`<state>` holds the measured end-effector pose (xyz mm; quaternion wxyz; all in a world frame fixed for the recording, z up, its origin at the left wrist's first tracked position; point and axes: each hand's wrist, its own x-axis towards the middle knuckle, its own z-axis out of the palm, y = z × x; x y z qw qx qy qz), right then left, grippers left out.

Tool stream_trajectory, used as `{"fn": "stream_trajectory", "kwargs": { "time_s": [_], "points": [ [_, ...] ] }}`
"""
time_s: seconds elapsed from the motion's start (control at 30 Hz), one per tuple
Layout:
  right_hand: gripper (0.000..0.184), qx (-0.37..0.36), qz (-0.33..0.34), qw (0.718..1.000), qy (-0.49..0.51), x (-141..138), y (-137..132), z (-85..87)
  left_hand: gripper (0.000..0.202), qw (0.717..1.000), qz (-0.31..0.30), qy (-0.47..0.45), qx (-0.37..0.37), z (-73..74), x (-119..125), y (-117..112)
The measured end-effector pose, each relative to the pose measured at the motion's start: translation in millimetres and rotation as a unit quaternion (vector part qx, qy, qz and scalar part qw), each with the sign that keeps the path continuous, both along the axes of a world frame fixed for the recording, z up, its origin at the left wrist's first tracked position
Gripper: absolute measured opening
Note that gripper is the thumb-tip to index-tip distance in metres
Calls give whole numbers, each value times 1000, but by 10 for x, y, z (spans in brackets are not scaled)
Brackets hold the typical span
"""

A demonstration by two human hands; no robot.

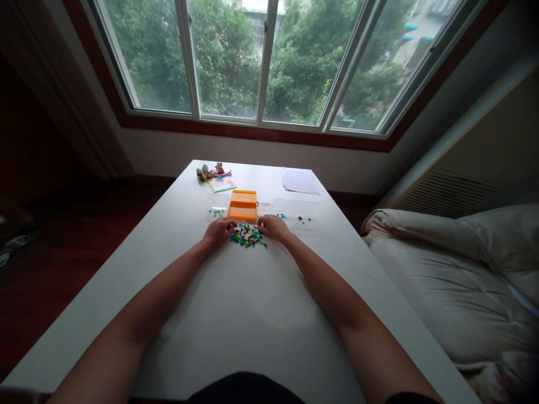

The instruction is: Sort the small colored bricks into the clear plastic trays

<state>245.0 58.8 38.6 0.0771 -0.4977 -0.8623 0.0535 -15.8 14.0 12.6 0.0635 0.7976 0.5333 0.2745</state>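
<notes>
A loose pile of small bricks in green, blue, yellow and dark brown lies on the white table. My left hand rests at the pile's left edge with its fingers curled and fingertips close together. On the right edge, my right hand is also curled, thumb and fingertips near the bricks. Anything between the fingertips is too small to make out. Just beyond the pile lies an orange box, opened flat. Left of it a clear container holds several green bricks; at right another clear container holds blue and dark pieces.
The white table runs toward a window. Small built figures and a pastel booklet lie at its far left, white paper sheets at its far right. A cushioned sofa stands right of the table.
</notes>
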Motion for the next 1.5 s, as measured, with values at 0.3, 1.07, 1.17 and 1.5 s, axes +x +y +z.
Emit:
{"fn": "stream_trajectory", "kwargs": {
  "time_s": [0.3,1.07,1.17,1.5],
  "points": [
    [9,47,-11,996,72,-5,-7,-29,21,1000,2,-1,6,-20,-1,16],
    [17,117,17,974,195,267,50,-284,23,1000,11,-10,0,3,-12,20],
    [21,94,73,980,163,144,-21,-281,23,1000,8,-11,2,12,-14,15],
    [12,59,42,991,109,57,-114,-154,24,1000,11,-18,0,-11,-11,23]
  ]
}}
